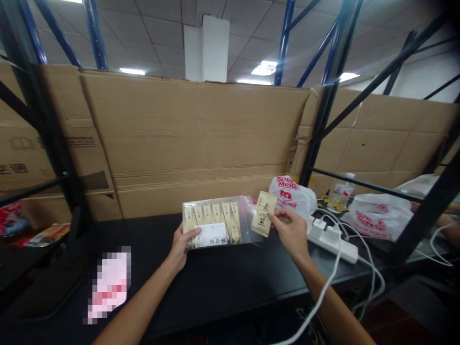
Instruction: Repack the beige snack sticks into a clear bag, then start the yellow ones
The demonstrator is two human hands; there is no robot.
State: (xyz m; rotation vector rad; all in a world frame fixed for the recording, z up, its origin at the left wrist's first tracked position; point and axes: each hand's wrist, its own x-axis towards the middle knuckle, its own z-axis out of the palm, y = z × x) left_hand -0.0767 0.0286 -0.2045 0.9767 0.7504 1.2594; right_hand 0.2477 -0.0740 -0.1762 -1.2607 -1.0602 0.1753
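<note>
My left hand [180, 245] grips the left end of a clear zip bag [246, 223], thumb on its front. Inside the bag several beige paper packets [215, 212] with dark writing stand in a row, and a white label [211, 234] covers their lower part. At the bag's right end, my right hand [289, 229] pinches a single beige packet [264, 214] with large dark characters. That packet is outside the bag, held upright and slightly tilted beside the bag's edge. Both items are raised over the black tabletop [143, 268].
On the right stand a white power strip [334, 239] with plugs and looping cables, white plastic bags with red print [294, 196] and a clear bottle [340, 191]. Cardboard [197, 129] walls the back between black posts. A blurred pink-white item [109, 282] lies left.
</note>
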